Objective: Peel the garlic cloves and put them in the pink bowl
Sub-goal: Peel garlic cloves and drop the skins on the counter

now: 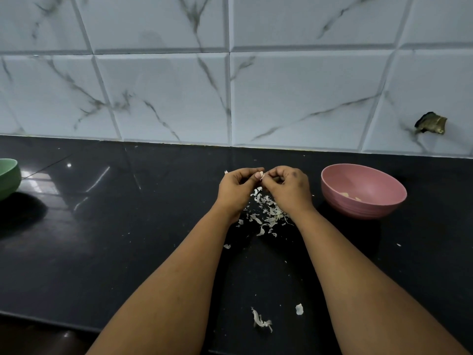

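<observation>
My left hand (236, 187) and my right hand (288, 187) meet above the black counter, fingertips pinched together on a small pale garlic clove (261, 175). Only a sliver of the clove shows between the fingers. A pile of white garlic skins (266, 213) lies on the counter just under the hands. To the right stands the pink bowl (378, 185), upright, with a few pale peeled pieces (349, 196) on its bottom.
A green bowl (9, 175) sits at the far left edge. Stray skin scraps (261, 321) lie near the counter's front edge (51, 321). A marble-tiled wall (230, 98) rises behind, with a broken hole (431, 123) at the right.
</observation>
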{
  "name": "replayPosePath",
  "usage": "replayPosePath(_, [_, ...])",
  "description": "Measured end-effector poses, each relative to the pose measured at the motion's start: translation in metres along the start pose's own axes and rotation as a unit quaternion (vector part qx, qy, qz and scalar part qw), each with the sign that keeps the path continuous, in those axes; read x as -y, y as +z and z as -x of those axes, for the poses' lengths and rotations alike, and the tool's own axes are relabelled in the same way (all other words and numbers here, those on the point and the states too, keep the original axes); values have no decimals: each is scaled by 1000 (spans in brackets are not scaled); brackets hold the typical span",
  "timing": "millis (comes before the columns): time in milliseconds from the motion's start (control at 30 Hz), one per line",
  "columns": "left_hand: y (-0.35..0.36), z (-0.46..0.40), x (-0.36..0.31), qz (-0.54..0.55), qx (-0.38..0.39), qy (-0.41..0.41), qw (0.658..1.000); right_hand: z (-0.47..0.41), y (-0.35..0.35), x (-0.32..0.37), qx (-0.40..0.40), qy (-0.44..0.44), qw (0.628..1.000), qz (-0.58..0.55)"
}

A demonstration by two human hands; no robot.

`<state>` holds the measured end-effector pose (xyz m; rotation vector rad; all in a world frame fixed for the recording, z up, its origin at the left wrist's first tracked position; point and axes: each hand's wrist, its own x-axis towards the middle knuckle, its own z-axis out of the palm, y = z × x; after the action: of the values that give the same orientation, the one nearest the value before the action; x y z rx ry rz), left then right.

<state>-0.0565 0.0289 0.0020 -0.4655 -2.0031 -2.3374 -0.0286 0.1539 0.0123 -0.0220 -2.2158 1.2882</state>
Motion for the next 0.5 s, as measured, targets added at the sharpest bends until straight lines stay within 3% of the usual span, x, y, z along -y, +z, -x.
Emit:
replayPosePath(267, [0, 1, -4, 104, 49, -50, 992, 0, 0, 3, 20, 15, 999, 23])
replayPosePath(400, [0, 1, -2, 69, 61, -33, 995, -1, 0, 7, 58, 40, 997, 42])
replayPosePath(500, [0, 0, -1, 69, 39, -37, 996, -1, -2, 8, 44, 41, 997, 49])
